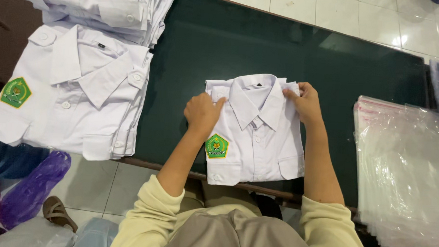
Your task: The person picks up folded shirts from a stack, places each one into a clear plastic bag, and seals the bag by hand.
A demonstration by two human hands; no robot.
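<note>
Pale yellow sleeves (149, 212) come into the view from the bottom edge, and both bare forearms reach forward over a dark green table (282, 47). On this table, close to its near edge, lies a folded white shirt (258, 140) with the collar pointing away from the person and a green badge (217, 146) on its left pocket. Left hand (202, 113) rests on the shirt's upper left part, fingers bent and pressing on the cloth near the collar. Right hand (305, 101) pinches the upper right corner of the shirt between thumb and fingers. To the left, well apart, a stack of the same white shirts (77, 97) lies on the table, with a second pile (101, 7) behind it. On the right side is a stack of clear plastic bags (404, 176). A brown sandal (56, 212) stands on the tiled floor below.
</note>
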